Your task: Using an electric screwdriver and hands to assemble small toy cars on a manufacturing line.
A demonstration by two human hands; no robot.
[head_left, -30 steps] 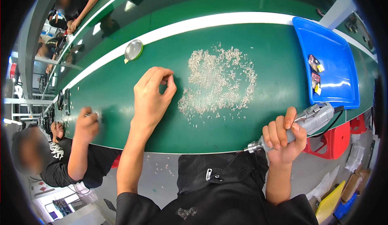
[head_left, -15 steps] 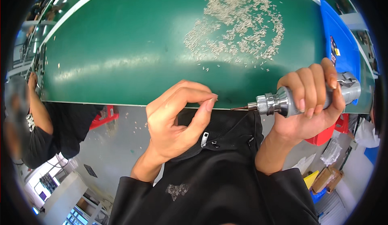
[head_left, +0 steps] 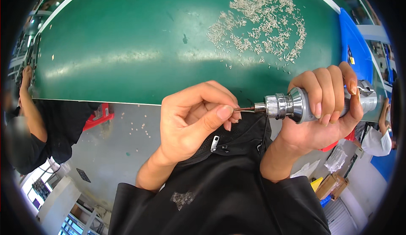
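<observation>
My right hand is wrapped round a grey and silver handheld rotary grinder, held level with its nose to the left. A thin copper-coloured bit sticks out of the knurled chuck. The thumb and fingers of my left hand pinch together right at the bit's tip. Whatever lies between those fingertips is hidden or too small to name. Beyond the hands, many short silvery pins are strewn over the green tabletop.
A blue bin stands at the table's right end. Another person's arm rests by the left end, beside a red stool. Cardboard boxes lie on the floor at right. My black bag hangs under my hands.
My left hand has come right, so its pinched fingertips now meet the bit; before, a gap lay between them. The grinder stays in my right hand. The whole view has shifted slightly.
</observation>
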